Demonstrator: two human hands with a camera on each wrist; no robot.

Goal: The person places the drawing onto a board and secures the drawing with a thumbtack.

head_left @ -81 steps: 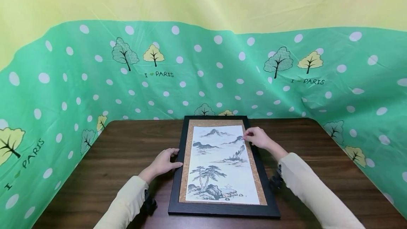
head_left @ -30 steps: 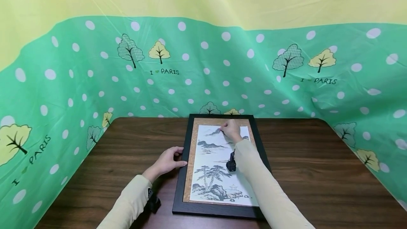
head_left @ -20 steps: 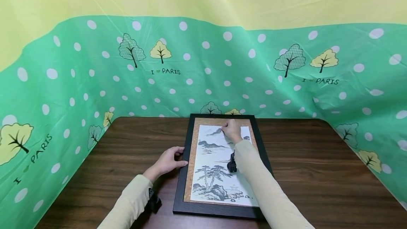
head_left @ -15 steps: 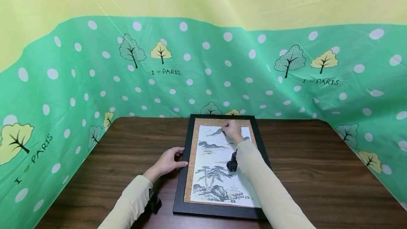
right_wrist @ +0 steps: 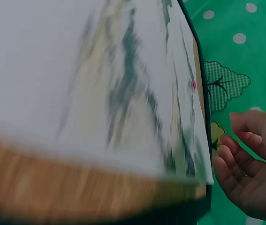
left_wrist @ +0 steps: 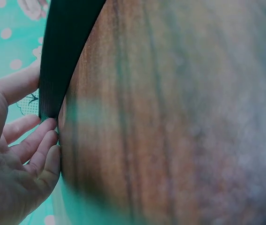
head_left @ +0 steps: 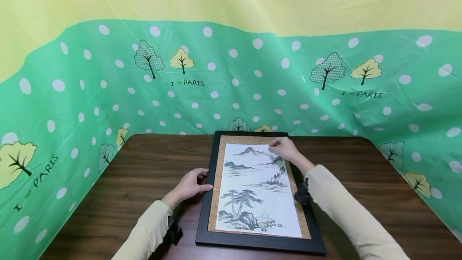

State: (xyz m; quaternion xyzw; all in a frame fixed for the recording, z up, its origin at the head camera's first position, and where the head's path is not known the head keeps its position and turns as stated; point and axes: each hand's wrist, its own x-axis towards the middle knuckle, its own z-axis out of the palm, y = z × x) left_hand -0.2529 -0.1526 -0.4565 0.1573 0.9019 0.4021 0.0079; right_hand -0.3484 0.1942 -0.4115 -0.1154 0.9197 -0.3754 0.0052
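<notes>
A black-framed cork board lies on the table, bearing a white sheet with an ink landscape print. A small pink push pin sits at the mountain peak near the sheet's top; it also shows in the right wrist view. My right hand hovers over the sheet's upper right corner, fingers loosely curled around nothing. My left hand rests at the frame's left side, thumb and fingertips touching its edge. In the left wrist view its relaxed fingers lie against the black frame.
Dark wood-grain table surrounds the board on both sides. A green and yellow printed curtain hangs behind and along the sides. Black cameras are strapped to both wrists, the left one low over the table.
My right hand carried the pink push pin from the sheet's right edge to the mountain peak, pressed there, then let go and drew away right. The left hand kept its place.
</notes>
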